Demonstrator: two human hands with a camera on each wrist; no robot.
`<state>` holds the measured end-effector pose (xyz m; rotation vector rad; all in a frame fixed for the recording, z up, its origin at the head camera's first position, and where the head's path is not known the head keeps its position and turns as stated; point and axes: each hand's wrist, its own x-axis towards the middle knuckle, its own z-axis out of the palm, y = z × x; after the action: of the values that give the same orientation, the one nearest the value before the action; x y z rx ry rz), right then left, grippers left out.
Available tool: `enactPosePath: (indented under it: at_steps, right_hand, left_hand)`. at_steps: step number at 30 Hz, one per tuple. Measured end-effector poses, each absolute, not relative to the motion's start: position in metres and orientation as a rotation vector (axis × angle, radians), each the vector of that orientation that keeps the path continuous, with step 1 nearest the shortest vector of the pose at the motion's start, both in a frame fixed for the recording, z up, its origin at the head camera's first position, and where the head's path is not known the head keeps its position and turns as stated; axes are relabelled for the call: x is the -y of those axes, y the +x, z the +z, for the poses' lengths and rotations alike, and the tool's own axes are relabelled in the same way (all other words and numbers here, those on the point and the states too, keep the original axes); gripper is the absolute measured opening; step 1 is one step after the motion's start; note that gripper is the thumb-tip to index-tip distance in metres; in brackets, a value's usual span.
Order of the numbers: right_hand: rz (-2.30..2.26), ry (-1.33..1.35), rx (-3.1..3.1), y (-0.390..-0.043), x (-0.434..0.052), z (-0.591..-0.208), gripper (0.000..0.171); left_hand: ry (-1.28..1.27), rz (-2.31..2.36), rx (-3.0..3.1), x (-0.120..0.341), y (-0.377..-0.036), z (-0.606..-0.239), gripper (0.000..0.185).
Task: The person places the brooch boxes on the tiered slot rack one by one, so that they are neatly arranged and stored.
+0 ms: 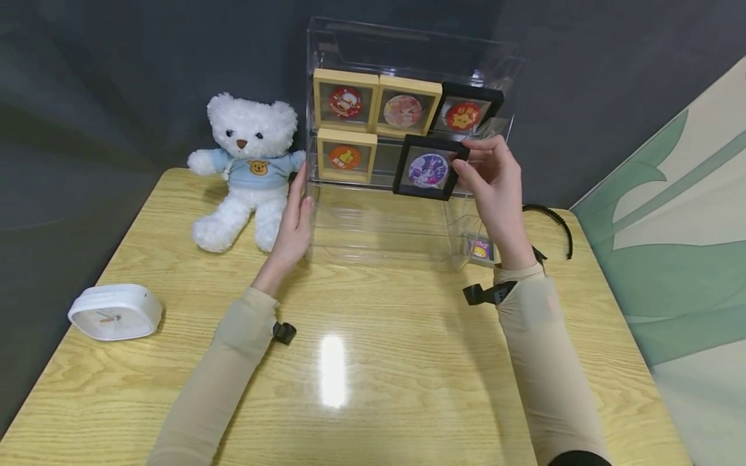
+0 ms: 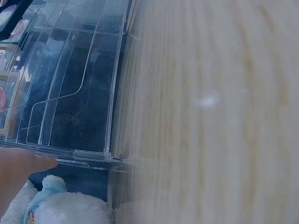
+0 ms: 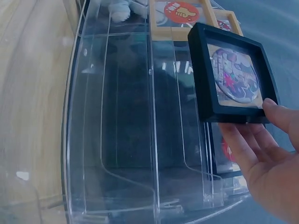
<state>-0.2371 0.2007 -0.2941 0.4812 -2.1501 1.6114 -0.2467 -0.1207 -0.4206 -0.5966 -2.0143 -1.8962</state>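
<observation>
**Black frame held at the middle shelf, case steadied from the left**

We hold the black frame (image 1: 430,168) in our right hand (image 1: 495,178), fingers and thumb pinching its right edge, so the frame lies directly to the left of that hand and faces us nearly upright, slightly tilted. It hangs just in front of the clear display case (image 1: 373,226), level with the middle tier, where one wooden frame (image 1: 346,155) already stands at the left end; the space beside that frame is where our black one hovers. The top tier carries two more wooden frames and a black one. Our right hand is plainly the nearer one to the frame. Our left hand (image 1: 294,223) lies flat with straight fingers against the case's left wall, gripping nothing. The teddy bear (image 1: 247,168) sits just left of it on the surface (image 1: 373,362).
</observation>
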Motion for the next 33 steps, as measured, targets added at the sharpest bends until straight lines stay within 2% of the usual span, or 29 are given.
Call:
enactPosePath:
  at_steps: [16, 33]
  right_hand:
    - [1.528, 0.448, 2.081, -0.263, -0.184, -0.289, 0.029]
    - [1.547, 0.415, 2.138, -0.272, -0.174, -0.302, 0.024]
  left_hand:
    - [-0.599, -1.906, 2.015, 0.12, -0.247, -0.421, 0.059]
    - [-0.6, -1.906, 2.013, 0.121, -0.248, -0.423, 0.059]
